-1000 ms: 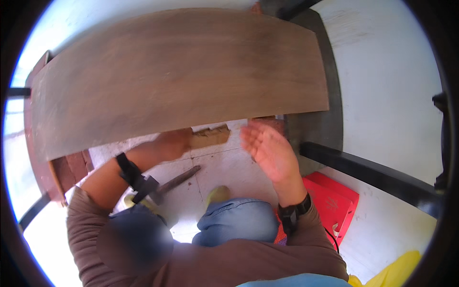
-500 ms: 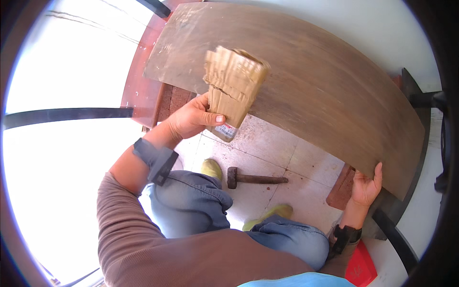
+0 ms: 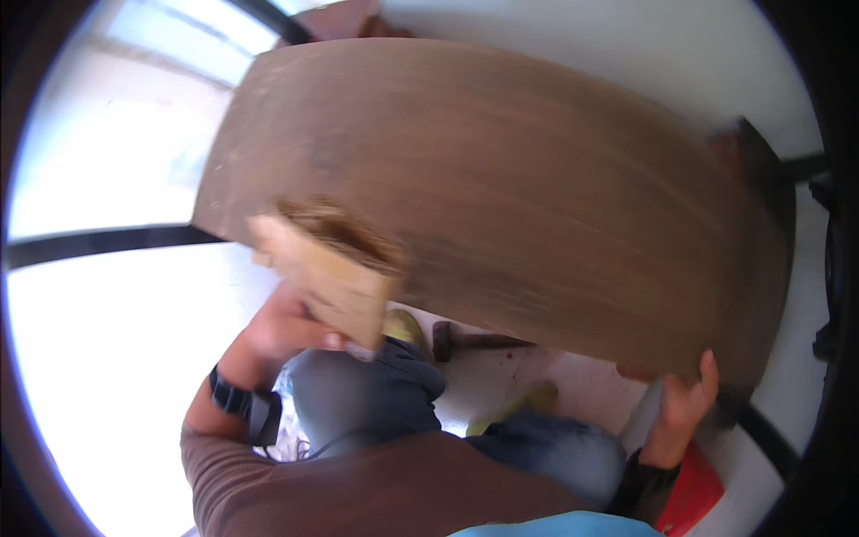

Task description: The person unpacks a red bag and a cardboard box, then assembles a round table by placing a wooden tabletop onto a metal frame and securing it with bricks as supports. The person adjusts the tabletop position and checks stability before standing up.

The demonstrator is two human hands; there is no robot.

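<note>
My left hand (image 3: 288, 324) is closed round the lower end of a crumpled brown cardboard box (image 3: 335, 285), held in the air at the near left edge of a broad wooden board (image 3: 510, 179). The box's torn upper end gapes and shows a dark hollow; motion blurs it, and what is inside cannot be made out. My right hand (image 3: 684, 400) grips the board's near edge at the right, with one finger or thumb showing up along the edge and the others hidden. Below the board's edge lies a hammer (image 3: 443, 342) on the floor, its handle partly covered.
A pale tiled floor (image 3: 582, 385) shows between my legs. My yellow-green shoes (image 3: 537, 400) stand beside the hammer. Something red (image 3: 696, 492) is by my right forearm. A white wall (image 3: 582, 31) runs behind the board, and dark bars (image 3: 116, 243) cross the bright left side.
My left hand has brought the box nearer and to the left, tipping its open end into sight. In the picture, the board's near edge sits lower, covering more floor. My right hand keeps its grip.
</note>
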